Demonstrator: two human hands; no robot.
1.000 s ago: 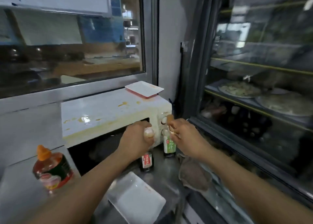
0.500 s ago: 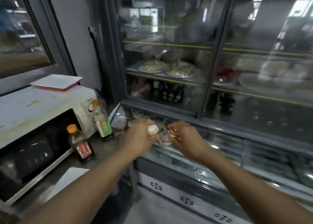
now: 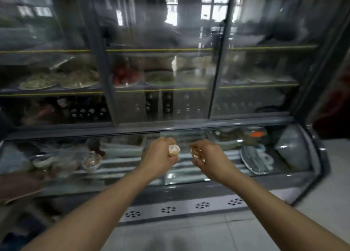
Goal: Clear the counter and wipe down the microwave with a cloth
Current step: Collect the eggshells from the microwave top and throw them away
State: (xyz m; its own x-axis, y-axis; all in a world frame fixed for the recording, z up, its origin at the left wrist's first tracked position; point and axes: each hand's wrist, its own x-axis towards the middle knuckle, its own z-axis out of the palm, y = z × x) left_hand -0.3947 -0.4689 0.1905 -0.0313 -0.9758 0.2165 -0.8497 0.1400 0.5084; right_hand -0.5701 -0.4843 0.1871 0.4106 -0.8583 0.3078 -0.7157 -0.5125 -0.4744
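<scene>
My left hand [image 3: 161, 156] grips a small crumpled whitish scrap [image 3: 173, 149], which sticks out past the thumb. My right hand [image 3: 207, 156] pinches another small pale scrap [image 3: 195, 154] in curled fingers. Both hands are held out side by side in front of the glass display cooler [image 3: 170, 125]. The microwave and the counter are out of view.
The cooler's lower glass case holds a small bowl [image 3: 91, 161], a patterned plate [image 3: 255, 160] and a grey wrapped bundle [image 3: 291, 146]. Plates of food [image 3: 56, 81] and bottles stand on its upper shelves. Light tiled floor [image 3: 312, 203] lies at the lower right.
The view has swung right, away from the microwave and sauce bottles, to face the display cooler. Both hands kept their scraps and stayed together in front of me.
</scene>
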